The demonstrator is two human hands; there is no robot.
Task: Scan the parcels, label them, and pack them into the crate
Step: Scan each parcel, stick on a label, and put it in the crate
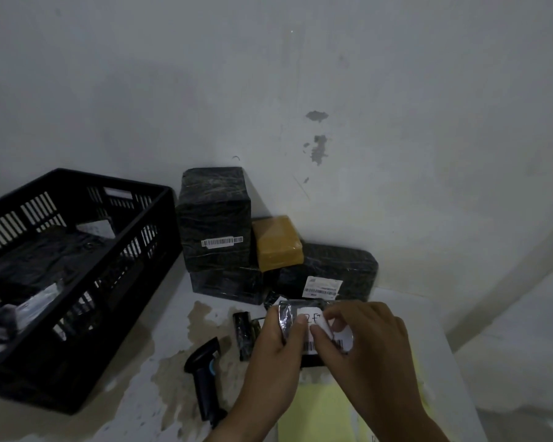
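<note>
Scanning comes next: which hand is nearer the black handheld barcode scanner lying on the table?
Left. The left hand grips the small black plastic-wrapped parcel just right of the scanner. The right hand, thumb on its white label, is farther right.

A black crate [109, 282] sits at the stained tabletop's [173, 301] left edge. Black parcels [332, 266] line the back edge. A scanner [205, 374] lies nearer the front.
</note>
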